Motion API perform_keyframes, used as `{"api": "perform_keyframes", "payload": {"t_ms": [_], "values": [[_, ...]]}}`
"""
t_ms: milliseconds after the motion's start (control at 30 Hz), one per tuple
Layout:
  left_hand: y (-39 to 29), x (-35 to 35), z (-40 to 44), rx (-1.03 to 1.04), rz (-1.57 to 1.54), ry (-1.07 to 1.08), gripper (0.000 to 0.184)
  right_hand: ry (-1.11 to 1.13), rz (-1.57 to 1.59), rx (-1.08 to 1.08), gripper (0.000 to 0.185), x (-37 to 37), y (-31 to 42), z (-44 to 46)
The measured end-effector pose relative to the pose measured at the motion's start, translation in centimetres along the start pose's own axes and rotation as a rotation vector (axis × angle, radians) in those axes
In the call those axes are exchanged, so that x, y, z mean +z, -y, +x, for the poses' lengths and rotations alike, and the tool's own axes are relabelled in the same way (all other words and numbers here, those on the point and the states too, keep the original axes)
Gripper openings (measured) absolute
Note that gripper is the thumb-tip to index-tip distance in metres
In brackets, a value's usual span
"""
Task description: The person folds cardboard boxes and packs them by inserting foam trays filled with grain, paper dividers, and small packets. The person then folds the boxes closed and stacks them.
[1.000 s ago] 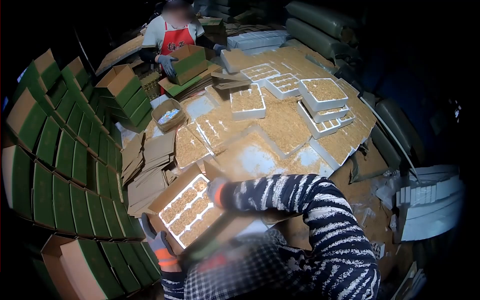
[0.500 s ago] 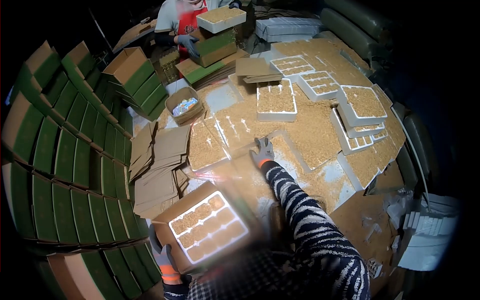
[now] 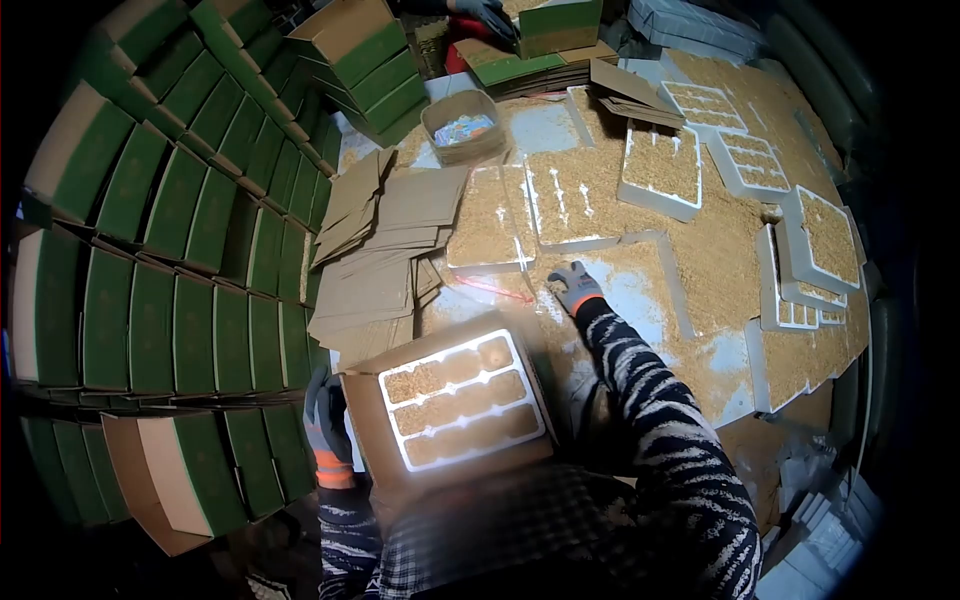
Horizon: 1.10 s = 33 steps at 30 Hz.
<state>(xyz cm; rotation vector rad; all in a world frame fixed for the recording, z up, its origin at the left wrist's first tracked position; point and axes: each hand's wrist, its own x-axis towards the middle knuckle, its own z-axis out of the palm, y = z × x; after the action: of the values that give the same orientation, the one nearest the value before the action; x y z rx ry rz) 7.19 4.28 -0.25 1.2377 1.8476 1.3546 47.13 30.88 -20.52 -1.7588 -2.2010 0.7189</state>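
"Where is the foam tray (image 3: pixel 450 389) seen?"

"It is seated inside an open-topped cardboard carton (image 3: pixel 370 420), directly in front of the checked garment (image 3: pixel 450 530). Its three rows of compartments are filled with tan, sawdust-like material, and a rounded shape is shown in the far right compartment."

"How is the carton supported?"

"The left hand (image 3: pixel 327 420), covered by a grey glove with an orange cuff, is placed at the carton's left wall, with the fingers pointed up. Whether the wall is clamped between thumb and fingers cannot be made out."

"And the right hand (image 3: pixel 577 287)?"

"It is stretched out beyond the carton, over the worktable (image 3: pixel 625 300), well apart from the tray. Its gloved fingers are spread apart. Whether the surface is touched by the fingertips cannot be told. A red strip (image 3: pixel 495 289) is seen near it, to the left."

"What is laid out around them?"

"Flat cardboard sheets (image 3: pixel 400 210) are piled on the left of the table, with a basket (image 3: pixel 465 152) of small packets (image 3: pixel 465 128) placed beyond. Filled trays (image 3: pixel 793 235) are stacked at the right edge. Green-and-brown boxes (image 3: pixel 193 320) are ranked along the left side. At the top, a co-worker's gloved hand (image 3: pixel 485 14) is seen beside another green box (image 3: pixel 560 30)."
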Motion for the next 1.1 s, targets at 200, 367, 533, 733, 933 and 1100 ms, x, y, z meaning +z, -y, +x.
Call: {"api": "perform_keyframes", "payload": {"t_ms": [200, 367, 533, 733, 933, 1100], "values": [[9.3, 0.5, 10.8, 0.049, 0.085, 0.057, 0.054, -0.267, 0.418, -0.337, 0.028, -14.1, 11.1, -7.0], [11.4, 5.3, 17.0, 0.022, 0.984, 0.401, 0.096, 0.113, 0.185, -0.65, 0.044, -17.9, 21.0, -14.5], [13.1, 6.5, 16.4, 0.116, 1.033, 0.411, 0.091, -0.116, 0.03, -0.72, 0.049, -17.1, 19.3, -16.2], [10.3, 5.0, 14.3, 0.447, 1.079, 0.384, 0.043, -0.401, 0.114, -0.184, 0.027, -18.3, 8.5, -22.3], [6.2, -1.5, 13.2, 0.699, 0.878, -0.108, 0.036, 0.07, -0.029, 0.499, 0.04, -12.7, -2.6, -31.4], [1.6, -6.0, 10.8, 0.669, 0.669, -0.33, 0.026, 0.013, -0.385, 0.492, 0.029, -2.0, -5.3, -35.9]]}}
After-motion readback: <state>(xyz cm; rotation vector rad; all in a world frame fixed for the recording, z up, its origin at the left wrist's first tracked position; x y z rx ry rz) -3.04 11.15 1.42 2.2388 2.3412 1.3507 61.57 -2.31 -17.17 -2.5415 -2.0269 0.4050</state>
